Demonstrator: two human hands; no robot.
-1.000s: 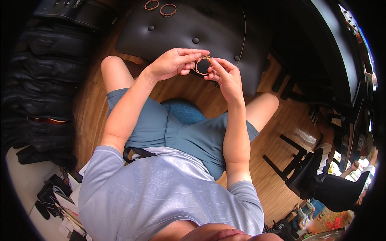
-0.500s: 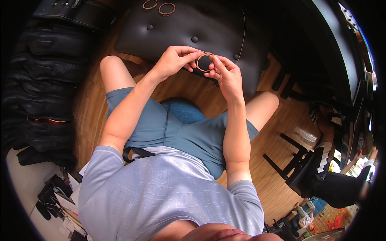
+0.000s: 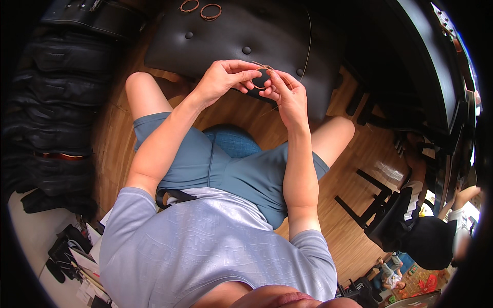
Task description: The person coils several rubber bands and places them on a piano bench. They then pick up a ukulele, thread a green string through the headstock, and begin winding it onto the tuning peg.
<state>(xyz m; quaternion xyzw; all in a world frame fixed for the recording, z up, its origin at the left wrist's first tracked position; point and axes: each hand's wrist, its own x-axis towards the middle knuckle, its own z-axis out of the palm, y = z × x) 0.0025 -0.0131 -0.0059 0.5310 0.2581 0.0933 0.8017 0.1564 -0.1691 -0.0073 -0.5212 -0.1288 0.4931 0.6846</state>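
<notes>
My left hand and my right hand are raised over the near edge of a black padded bench. Both pinch a small coil of thin copper-coloured wire or string, one from each side. Thin strands stick out at the coil's top, and a loose end hangs below my right hand. Fingers hide part of the ring. Two similar coils lie at the bench's far left, and a long thin strand runs down its right side.
Black padded cases line the left. A large black piece of furniture rises at the right. A black stool frame stands on the wooden floor. Another person's leg shows at the right, and small figures farther back.
My left fingertips have shifted over the coil's upper left, covering more of the ring, and strands now poke up higher there. At the right edge, the other person has moved.
</notes>
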